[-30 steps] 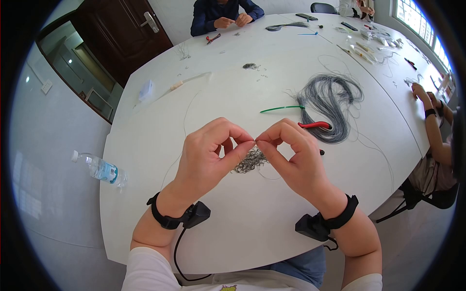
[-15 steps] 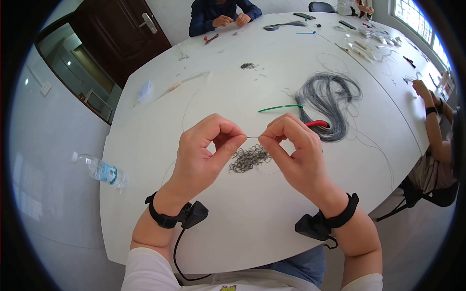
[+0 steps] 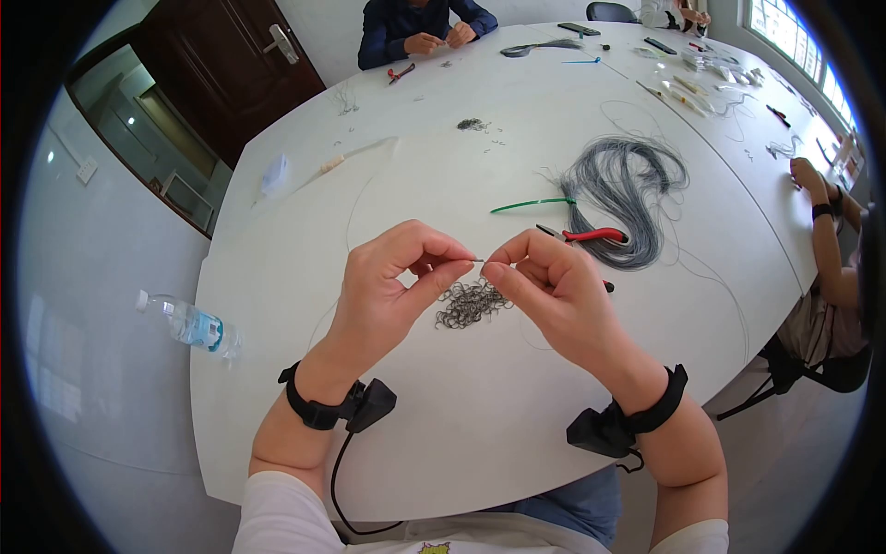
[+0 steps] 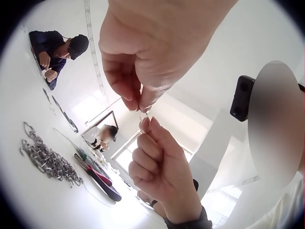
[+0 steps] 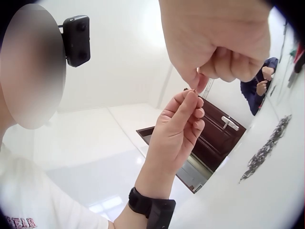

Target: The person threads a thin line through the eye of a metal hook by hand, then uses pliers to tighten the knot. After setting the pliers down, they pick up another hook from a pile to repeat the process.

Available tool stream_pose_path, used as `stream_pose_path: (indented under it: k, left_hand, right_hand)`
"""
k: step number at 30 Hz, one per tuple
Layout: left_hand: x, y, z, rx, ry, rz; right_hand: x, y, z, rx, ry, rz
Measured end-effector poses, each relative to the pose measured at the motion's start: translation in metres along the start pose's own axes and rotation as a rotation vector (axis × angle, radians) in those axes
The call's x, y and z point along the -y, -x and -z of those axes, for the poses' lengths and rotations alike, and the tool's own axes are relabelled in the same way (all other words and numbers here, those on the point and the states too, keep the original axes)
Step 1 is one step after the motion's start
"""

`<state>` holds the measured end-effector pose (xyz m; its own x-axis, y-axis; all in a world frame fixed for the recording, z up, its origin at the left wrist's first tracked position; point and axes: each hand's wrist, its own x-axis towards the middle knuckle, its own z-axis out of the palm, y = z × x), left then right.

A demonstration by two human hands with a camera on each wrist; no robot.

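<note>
In the head view my left hand (image 3: 392, 282) and right hand (image 3: 563, 291) meet fingertip to fingertip above the table. Thumb and forefinger of the left pinch a small thin wire piece (image 3: 477, 260); the right thumb and forefinger pinch its other end. Most of the piece is hidden by the fingertips. Below them lies a pile of small curled wire pieces (image 3: 469, 305), also seen in the left wrist view (image 4: 50, 160) and the right wrist view (image 5: 266, 151). Red-handled pliers (image 3: 598, 235) lie just beyond the right hand, partly covered by it.
A bundle of grey wire (image 3: 632, 198) with a green tie (image 3: 533, 205) lies at the right. A plastic bottle (image 3: 198, 328) lies on its side at the left. Farther off are a smaller pile (image 3: 472, 125), a wooden-handled tool (image 3: 332, 163) and other people seated around the table (image 3: 443, 443).
The hands first drew slightly apart, showing a thin wire between them, then came close together again. The right hand has shifted left and down, uncovering more of the pliers.
</note>
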<state>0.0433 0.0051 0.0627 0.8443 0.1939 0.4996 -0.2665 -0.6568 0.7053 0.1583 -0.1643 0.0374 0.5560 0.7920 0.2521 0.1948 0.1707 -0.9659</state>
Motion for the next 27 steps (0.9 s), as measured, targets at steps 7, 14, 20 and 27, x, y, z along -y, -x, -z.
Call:
stream_pose_path:
  k: [7,14,20,27]
  left_hand:
    - [-0.003,0.000,0.001,0.040,-0.011,-0.005]
    - [-0.005,0.001,-0.003,0.021,-0.065,0.014]
    - [-0.008,0.003,-0.010,0.039,0.219,0.337]
    - [-0.010,0.004,-0.009,0.033,0.389,0.424]
  right_hand:
    - [0.003,0.000,-0.001,0.012,-0.122,-0.066]
    - [-0.006,-0.001,-0.002,-0.016,-0.132,-0.041]
    - [-0.008,0.002,-0.008,-0.212,0.227,0.155]
    - [-0.008,0.002,-0.009,-0.227,0.395,0.293]
